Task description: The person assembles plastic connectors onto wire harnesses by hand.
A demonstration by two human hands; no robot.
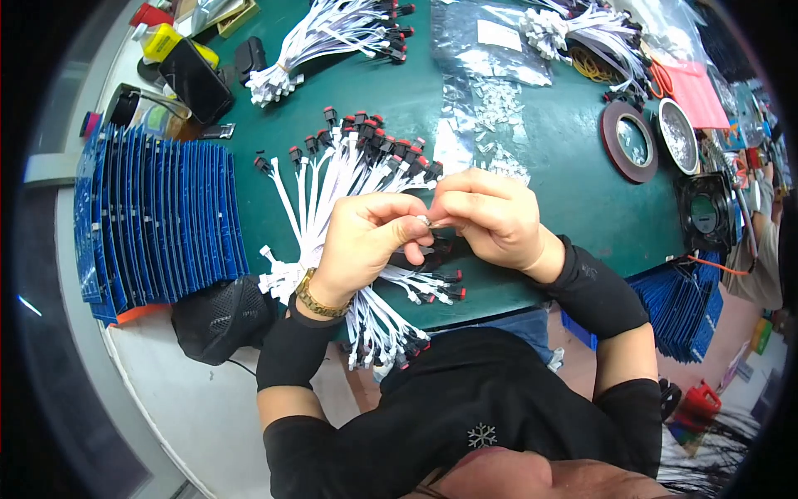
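My left hand [366, 245] and my right hand [490, 218] meet above the green table mat [565, 191]. Between their fingertips they pinch one small pale connector piece [424, 221]; both hands grip it. Right under and behind the hands lies a fanned pile of white cables with black and red end plugs [349, 158]. More of these cables [391, 320] spill over the mat's near edge. A gold chain bracelet [320, 301] circles my left wrist. What the palms cover is hidden.
A rack of blue circuit boards [158, 220] stands at the left, a black mesh object [220, 316] beside it. Clear bags of small plastic parts [490, 91], another cable bundle [332, 37], tape rolls [629, 141] and a black fan [705, 212] lie farther back.
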